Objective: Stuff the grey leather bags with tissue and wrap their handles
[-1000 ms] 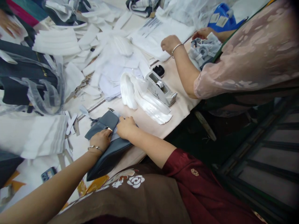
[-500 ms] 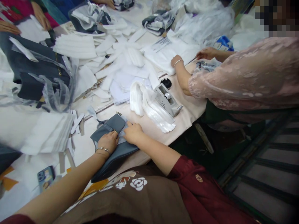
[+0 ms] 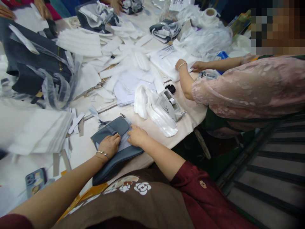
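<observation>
A blue-grey handbag (image 3: 119, 159) lies at the table's front edge, its flap (image 3: 119, 124) showing a gold clasp at the far corner. My left hand (image 3: 109, 147) rests on the bag with bent fingertips at a gold buckle on the flap's strap. Close to its right, my right hand (image 3: 137, 136) grips the bag's right side with curled fingers. Between the two hands shows a thin translucent sheet (image 3: 124, 142) against the bag. What lies under my fingertips is hidden.
A tape dispenser (image 3: 170, 106) and folded white foam strips (image 3: 157, 116) stand beyond my right hand. White sheets (image 3: 43, 130) and a phone (image 3: 36, 181) lie left. A co-worker's hands (image 3: 182, 65) handle a white plastic bag (image 3: 164, 60). Dark bags (image 3: 30, 57) lie far left.
The view has shifted slightly. Both my hands stay on the handbag in nearly the same places. The co-worker at right has drawn the farther hand a little to the left.
</observation>
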Motion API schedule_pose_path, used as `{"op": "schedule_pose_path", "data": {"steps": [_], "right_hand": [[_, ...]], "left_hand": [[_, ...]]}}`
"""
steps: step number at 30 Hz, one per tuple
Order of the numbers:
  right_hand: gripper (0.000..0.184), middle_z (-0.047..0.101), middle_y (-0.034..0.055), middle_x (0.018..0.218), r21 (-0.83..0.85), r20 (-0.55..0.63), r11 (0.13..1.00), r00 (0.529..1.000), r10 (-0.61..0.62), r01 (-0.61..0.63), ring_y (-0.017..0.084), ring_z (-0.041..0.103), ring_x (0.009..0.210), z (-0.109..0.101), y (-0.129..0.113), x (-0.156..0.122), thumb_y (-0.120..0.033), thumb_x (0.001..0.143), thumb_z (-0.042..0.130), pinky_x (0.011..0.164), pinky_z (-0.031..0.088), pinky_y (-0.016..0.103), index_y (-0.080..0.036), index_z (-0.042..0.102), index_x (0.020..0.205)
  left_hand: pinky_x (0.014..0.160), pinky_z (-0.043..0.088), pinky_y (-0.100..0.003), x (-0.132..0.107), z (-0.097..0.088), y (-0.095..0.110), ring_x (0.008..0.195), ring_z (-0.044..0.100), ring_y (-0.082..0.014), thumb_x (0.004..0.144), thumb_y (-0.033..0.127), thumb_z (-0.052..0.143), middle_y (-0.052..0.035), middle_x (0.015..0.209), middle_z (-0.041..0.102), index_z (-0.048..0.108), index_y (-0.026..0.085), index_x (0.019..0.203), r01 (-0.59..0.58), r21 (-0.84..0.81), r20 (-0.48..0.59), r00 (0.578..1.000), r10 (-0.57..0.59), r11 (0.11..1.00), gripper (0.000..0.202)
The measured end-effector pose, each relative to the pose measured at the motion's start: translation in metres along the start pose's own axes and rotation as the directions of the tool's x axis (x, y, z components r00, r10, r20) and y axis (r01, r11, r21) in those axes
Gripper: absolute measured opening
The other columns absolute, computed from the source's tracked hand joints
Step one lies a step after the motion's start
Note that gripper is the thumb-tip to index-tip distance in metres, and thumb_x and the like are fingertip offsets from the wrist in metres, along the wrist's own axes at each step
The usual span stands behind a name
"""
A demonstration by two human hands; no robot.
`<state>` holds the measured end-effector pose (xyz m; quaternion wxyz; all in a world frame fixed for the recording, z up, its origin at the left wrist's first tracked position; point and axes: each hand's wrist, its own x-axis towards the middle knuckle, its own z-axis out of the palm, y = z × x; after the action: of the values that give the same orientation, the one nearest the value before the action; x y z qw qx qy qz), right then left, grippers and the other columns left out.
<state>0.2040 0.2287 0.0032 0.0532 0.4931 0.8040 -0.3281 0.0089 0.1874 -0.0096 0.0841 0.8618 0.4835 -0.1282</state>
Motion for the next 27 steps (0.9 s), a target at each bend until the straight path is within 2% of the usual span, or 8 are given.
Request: {"op": "schedule_pose_path", "data": {"steps": [4, 8, 10, 12, 15, 18, 24, 27], "right_hand": [[0.038, 0.043, 0.012, 0.137, -0.008, -0.01, 1.0, 1.0, -0.003, 0.003, 0.029, 0.052, 0.113, 0.002, 0.002, 0.002, -0.044, 0.083, 0.054, 0.093, 0.045, 0.041, -0.024, 0.065, 0.114], [0.035, 0.049, 0.013, 0.129, -0.102, -0.053, 0.994, 0.998, -0.034, 0.028, 0.03, 0.052, 0.111, -0.004, -0.001, -0.003, -0.046, 0.085, 0.052, 0.093, 0.043, 0.045, -0.023, 0.067, 0.107], [0.031, 0.053, 0.0143, 0.123, -0.195, -0.146, 0.978, 0.984, -0.107, 0.077, 0.031, 0.05, 0.112, -0.01, -0.006, -0.005, -0.04, 0.086, 0.052, 0.096, 0.039, 0.047, -0.019, 0.069, 0.101], [0.026, 0.054, 0.0144, 0.121, -0.281, -0.207, 0.94, 0.945, -0.255, 0.192, 0.028, 0.049, 0.112, -0.015, -0.012, -0.002, -0.031, 0.089, 0.049, 0.096, 0.039, 0.044, -0.017, 0.067, 0.101], [0.025, 0.058, 0.0111, 0.115, -0.339, -0.058, 0.834, 0.875, -0.481, 0.435, 0.022, 0.057, 0.1, -0.017, -0.019, 0.015, -0.02, 0.09, 0.044, 0.087, 0.045, 0.035, -0.017, 0.064, 0.104], [0.023, 0.062, 0.0087, 0.107, -0.35, 0.161, 0.721, 0.796, -0.583, 0.598, 0.021, 0.059, 0.096, -0.013, -0.023, 0.04, -0.023, 0.089, 0.05, 0.085, 0.047, 0.033, -0.017, 0.063, 0.106], [0.025, 0.063, 0.0071, 0.104, -0.452, 0.312, 0.539, 0.692, -0.651, 0.711, 0.02, 0.058, 0.093, -0.009, -0.024, 0.064, -0.029, 0.094, 0.045, 0.079, 0.047, 0.03, -0.021, 0.061, 0.112], [0.025, 0.058, 0.0074, 0.118, -0.481, 0.338, 0.408, 0.593, -0.73, 0.776, 0.02, 0.055, 0.095, -0.013, -0.024, 0.068, -0.027, 0.096, 0.042, 0.08, 0.046, 0.03, -0.021, 0.062, 0.11]], "left_hand": [[0.085, 0.043, -0.034, 0.006, -0.003, 0.002, 0.09, 0.061, -0.0236, 0.084, 0.011, 0.039, -0.0121, 0.11, 0.064, 0.063, 0.014, 0.094, 0.025, -0.018, 0.006, 1.0, -0.025, 1.0, 0.026], [0.081, 0.044, -0.034, 0.01, -0.011, 0.005, 0.089, 0.063, -0.0258, 0.083, 0.016, 0.044, -0.0125, 0.1, 0.067, 0.062, 0.014, 0.09, 0.115, -0.051, 0.056, 0.992, -0.112, 0.992, 0.02], [0.078, 0.045, -0.034, 0.009, -0.014, 0.004, 0.087, 0.064, -0.0256, 0.084, 0.018, 0.045, -0.0119, 0.099, 0.068, 0.062, 0.015, 0.093, 0.178, -0.082, 0.079, 0.982, -0.171, 0.981, 0.02], [0.077, 0.046, -0.033, 0.006, -0.016, 0.002, 0.087, 0.064, -0.025, 0.084, 0.02, 0.044, -0.0107, 0.101, 0.068, 0.062, 0.017, 0.098, 0.228, -0.132, 0.092, 0.972, -0.217, 0.965, 0.023], [0.078, 0.046, -0.033, 0.0, -0.017, -0.001, 0.09, 0.065, -0.0249, 0.085, 0.022, 0.042, -0.009, 0.105, 0.068, 0.061, 0.02, 0.104, 0.283, -0.221, 0.108, 0.958, -0.265, 0.933, 0.027], [0.081, 0.046, -0.033, -0.007, -0.02, -0.001, 0.094, 0.064, -0.0242, 0.086, 0.025, 0.044, -0.0079, 0.107, 0.068, 0.061, 0.022, 0.109, 0.335, -0.312, 0.135, 0.942, -0.308, 0.889, 0.029], [0.098, 0.04, -0.034, -0.032, -0.029, 0.018, 0.11, 0.057, -0.0237, 0.083, 0.026, 0.051, -0.0086, 0.119, 0.062, 0.06, 0.019, 0.111, 0.356, -0.51, 0.106, 0.929, -0.354, 0.783, 0.03], [0.097, 0.041, -0.032, -0.045, -0.033, 0.037, 0.11, 0.057, -0.0226, 0.086, 0.033, 0.048, -0.01, 0.121, 0.061, 0.059, 0.018, 0.115, 0.416, -0.619, 0.142, 0.893, -0.426, 0.666, 0.034]]}}
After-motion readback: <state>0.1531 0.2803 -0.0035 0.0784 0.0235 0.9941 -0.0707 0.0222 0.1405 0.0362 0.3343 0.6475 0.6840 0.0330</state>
